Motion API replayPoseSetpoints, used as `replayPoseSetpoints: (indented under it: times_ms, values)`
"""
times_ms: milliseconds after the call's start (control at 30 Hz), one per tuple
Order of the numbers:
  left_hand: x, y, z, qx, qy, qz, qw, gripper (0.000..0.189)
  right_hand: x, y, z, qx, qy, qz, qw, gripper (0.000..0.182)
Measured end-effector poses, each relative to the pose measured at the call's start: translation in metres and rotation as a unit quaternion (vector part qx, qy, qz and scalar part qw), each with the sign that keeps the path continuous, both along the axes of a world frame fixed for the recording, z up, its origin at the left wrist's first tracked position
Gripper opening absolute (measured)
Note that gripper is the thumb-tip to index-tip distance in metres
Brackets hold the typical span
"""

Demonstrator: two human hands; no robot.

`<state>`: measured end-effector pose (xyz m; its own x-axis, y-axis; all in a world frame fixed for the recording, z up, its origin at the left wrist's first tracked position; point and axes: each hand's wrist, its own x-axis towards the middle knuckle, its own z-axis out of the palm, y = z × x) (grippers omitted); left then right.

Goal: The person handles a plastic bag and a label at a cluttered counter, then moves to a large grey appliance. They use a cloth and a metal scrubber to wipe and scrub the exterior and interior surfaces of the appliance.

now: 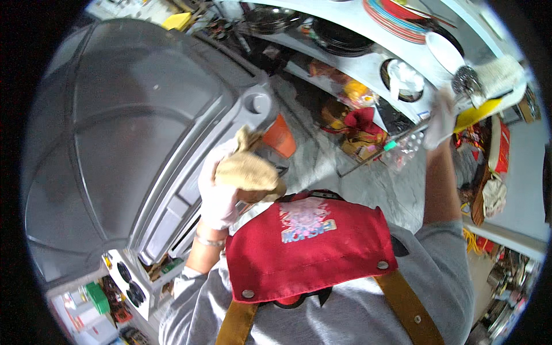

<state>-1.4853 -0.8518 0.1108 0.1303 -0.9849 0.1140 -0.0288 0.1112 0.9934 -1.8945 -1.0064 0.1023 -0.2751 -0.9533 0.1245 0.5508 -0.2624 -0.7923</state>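
Note:
My left hand (219, 202), in a white glove, grips a bunched tan cloth (248, 172) in front of the red apron bib (308, 254). My right hand (439, 120), gloved as well and blurred by motion, reaches out at the right by the white shelf. A thin rod (364, 163) with a green band runs up to it; whether the fingers close on the rod is hard to see. Close beside that hand are a yellow flat item (478, 115), a metal scouring pad (465, 80) and a pale cloth (500, 76).
A large grey plastic lid or cover (133, 95) fills the left side. Stacked plates (394, 21), a white bowl (444, 52) and dark pans (340, 36) stand on the curved-looking shelves. An orange container (280, 136) sits low beyond my left hand, above a marble-patterned floor (379, 189).

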Motion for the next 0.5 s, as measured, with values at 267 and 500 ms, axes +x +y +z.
replayPoseSetpoints:
  times_ms: [267, 500]
  values:
    - [-0.055, -0.073, 0.046, -0.122, -0.02, -0.127, 0.984, 0.081, 0.208, 0.043, -0.016, -0.075, 0.072, 0.28, 0.954, 0.069]
    - [0.02, -0.031, 0.007, -0.076, -0.344, 0.089, 0.932, 0.027, 0.219, -0.024, -0.01, -0.25, 0.742, -0.032, 0.621, 0.044]
